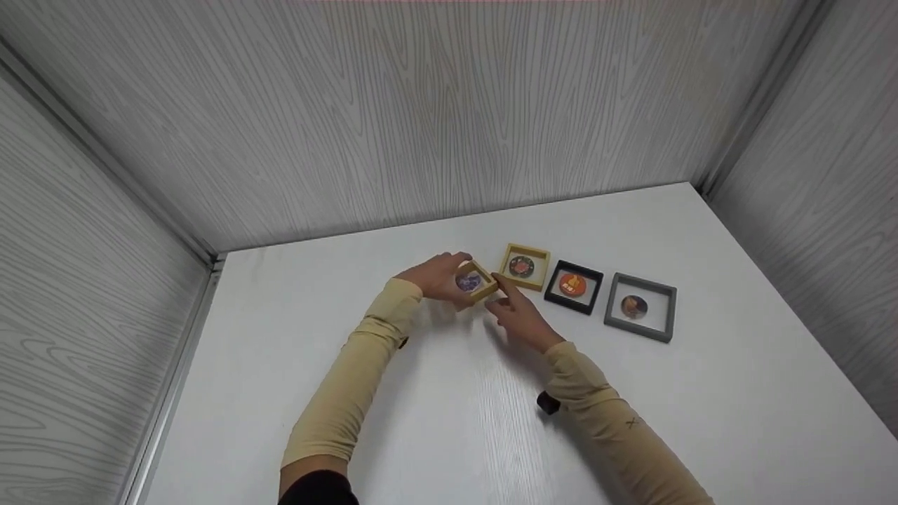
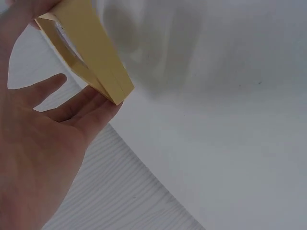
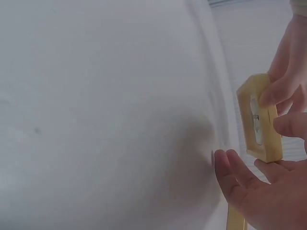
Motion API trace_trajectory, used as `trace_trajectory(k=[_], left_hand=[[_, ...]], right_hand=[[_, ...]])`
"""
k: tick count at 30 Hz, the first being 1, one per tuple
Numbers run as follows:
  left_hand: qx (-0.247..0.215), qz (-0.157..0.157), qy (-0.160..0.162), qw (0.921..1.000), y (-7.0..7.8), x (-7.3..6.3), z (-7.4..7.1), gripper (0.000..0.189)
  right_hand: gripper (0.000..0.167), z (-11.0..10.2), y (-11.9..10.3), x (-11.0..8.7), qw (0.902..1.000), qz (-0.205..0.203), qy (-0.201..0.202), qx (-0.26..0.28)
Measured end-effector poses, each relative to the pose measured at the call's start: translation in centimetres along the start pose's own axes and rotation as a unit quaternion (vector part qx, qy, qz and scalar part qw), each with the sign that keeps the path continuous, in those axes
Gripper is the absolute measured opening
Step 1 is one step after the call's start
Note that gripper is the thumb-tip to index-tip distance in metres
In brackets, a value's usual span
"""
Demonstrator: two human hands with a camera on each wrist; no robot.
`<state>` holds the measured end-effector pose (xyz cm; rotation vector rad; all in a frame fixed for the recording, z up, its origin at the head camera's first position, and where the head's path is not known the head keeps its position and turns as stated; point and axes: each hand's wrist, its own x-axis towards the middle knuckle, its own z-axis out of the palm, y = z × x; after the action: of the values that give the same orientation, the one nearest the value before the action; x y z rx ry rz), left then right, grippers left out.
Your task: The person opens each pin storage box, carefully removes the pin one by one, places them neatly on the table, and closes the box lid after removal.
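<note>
My left hand [image 1: 436, 278] grips a small yellow display frame [image 1: 485, 290], tilted and raised over the white table. A round purple badge [image 1: 468, 281] sits in its clear middle. In the left wrist view the fingers support one end of the frame [image 2: 103, 55]. My right hand [image 1: 525, 321] pinches the frame's near right corner with thumb and a finger. Its other fingers stretch out below, close over the table. From the right wrist view, a pin clasp [image 3: 255, 120] shows on the badge's back.
To the right lie a second yellow frame [image 1: 530, 285] with a dark badge, a black frame [image 1: 568, 304] with an orange badge, and a larger grey frame [image 1: 638, 329] with a dark round badge. Wood-grain walls [image 1: 449, 126] enclose the table [image 1: 435, 435] at back and sides.
</note>
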<state>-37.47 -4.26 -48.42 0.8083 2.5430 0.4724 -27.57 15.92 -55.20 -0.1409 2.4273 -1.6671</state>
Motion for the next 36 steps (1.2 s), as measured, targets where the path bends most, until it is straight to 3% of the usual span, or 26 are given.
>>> trace_trajectory(k=[13, 20, 25, 36], left_hand=[[-0.065, 0.009, -0.007, 0.9978, 0.4, -2.1, 1.0, 0.087], [-0.11, 0.005, 0.001, 0.9939, 0.8, -3.1, 1.5, 0.086], [-0.142, -0.002, 0.001, 0.9899, 1.8, -4.3, 2.0, 0.087], [-0.15, 0.004, 0.004, 0.9887, 3.3, -7.0, 3.7, 0.098]], right_hand=[[0.07, -0.2, 0.6, -0.6, 0.9975, -0.013, -0.024, 0.065], [0.079, -0.7, 1.1, -1.0, 0.9881, -0.005, -0.056, 0.144], [0.077, -1.2, 1.4, -1.8, 0.9821, 0.005, -0.073, 0.174], [0.083, -1.9, 2.2, -3.2, 0.9737, -0.005, -0.122, 0.192]])
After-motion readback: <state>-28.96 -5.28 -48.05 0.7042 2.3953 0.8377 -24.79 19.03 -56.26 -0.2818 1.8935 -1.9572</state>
